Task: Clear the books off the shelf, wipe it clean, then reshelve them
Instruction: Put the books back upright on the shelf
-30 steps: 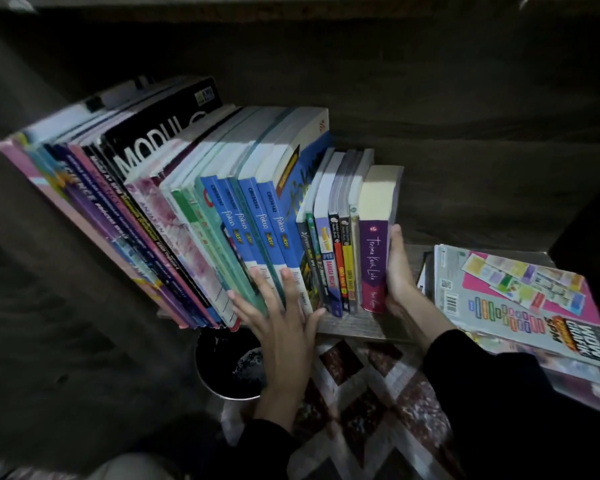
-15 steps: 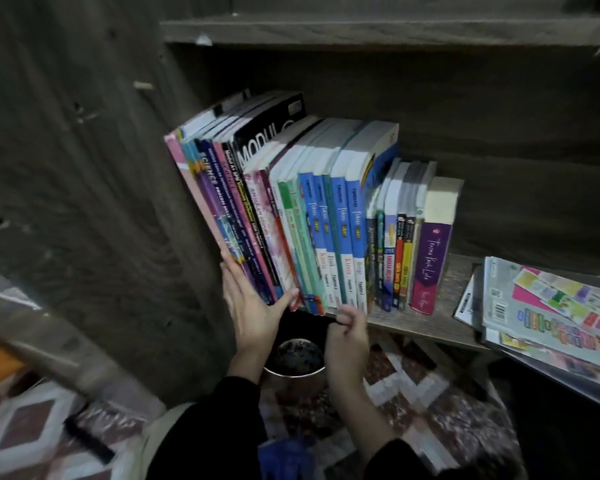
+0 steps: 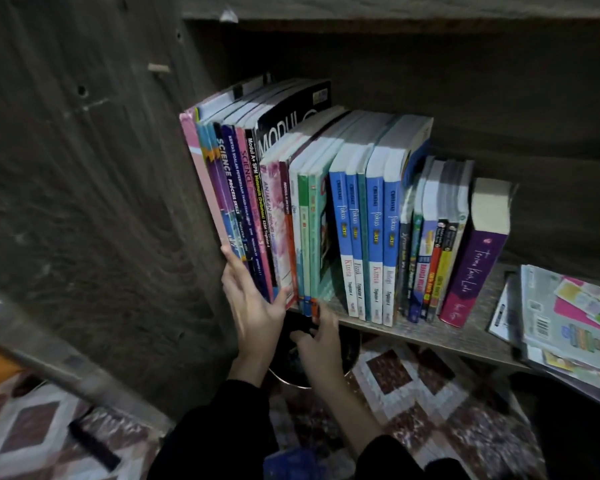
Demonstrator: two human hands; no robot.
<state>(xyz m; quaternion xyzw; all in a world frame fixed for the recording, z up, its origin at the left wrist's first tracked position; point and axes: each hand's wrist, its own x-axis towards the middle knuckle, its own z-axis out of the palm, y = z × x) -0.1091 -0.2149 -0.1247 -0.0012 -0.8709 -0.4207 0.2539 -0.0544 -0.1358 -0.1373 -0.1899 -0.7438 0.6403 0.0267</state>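
The books (image 3: 326, 209) stand in a row on the wooden shelf (image 3: 465, 336) in the middle of the frame. Their spines face out and their long sides go up and down. The tall ones at the left end lean, with their tops tipped toward the upper left, near the dark side wall (image 3: 118, 202). The left hand (image 3: 253, 306) is at the bottom of this leaning bunch. Its fingers lie straight up the outer side of the pink book (image 3: 201, 188), and its thumb lies across the bottoms of the next spines. This grip is wide and flat, pressing the books and not closed round them. The right hand (image 3: 317, 337) is just beside it to the right, at the front edge of the shelf, under the green books (image 3: 312, 237). It is blurry, so I cannot tell if its grip pinches a book or only touches one. The books rise up and away from both hands. The left hand is nearer the leaning tall books, and the right hand is nearer the green ones. I think the bunch will need a squeeze from both sides to come out, or the tall books may fan open. The purple book (image 3: 471, 261) at the right end is well apart from both hands.
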